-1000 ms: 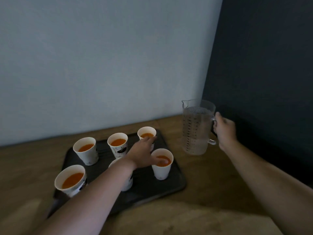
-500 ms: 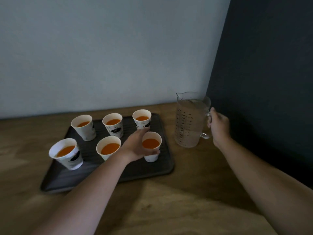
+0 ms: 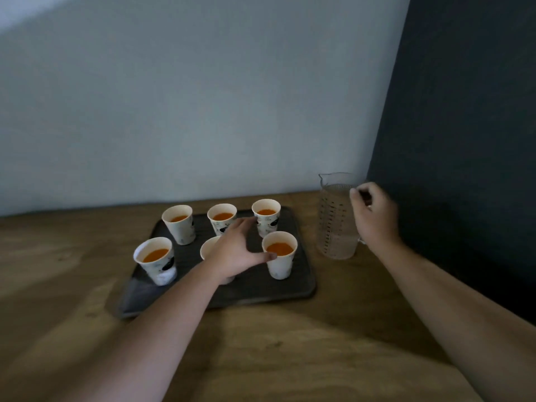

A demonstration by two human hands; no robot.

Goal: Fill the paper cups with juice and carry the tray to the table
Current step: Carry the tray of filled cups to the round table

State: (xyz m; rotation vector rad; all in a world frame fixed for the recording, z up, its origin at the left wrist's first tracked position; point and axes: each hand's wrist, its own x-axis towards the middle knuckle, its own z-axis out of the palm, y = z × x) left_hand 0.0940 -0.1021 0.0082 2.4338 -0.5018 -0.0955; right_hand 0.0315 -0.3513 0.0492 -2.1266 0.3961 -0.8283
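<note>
Head view takes in a wooden table (image 3: 275,343) set into a corner, and on it a dark tray (image 3: 304,274) pushed toward the back wall, likely so the cups could be filled close to the jug. To the tray's right, just beside it, stands a clear measuring jug (image 3: 333,227), upright and apparently almost empty, parked off the tray so it need not be carried. Six paper cups stand upright on the tray in two rows, orange juice visible in five; the front middle cup (image 3: 208,248) is mostly hidden by the arm. The left hand (image 3: 235,250) is spread open over the tray, thumb touching the rim of the front right cup (image 3: 280,256), perhaps steadying it. The right hand (image 3: 374,216) is loosely curled beside the jug's handle; whether it grips the handle I cannot tell. Filling looks finished, carrying not yet begun.
</note>
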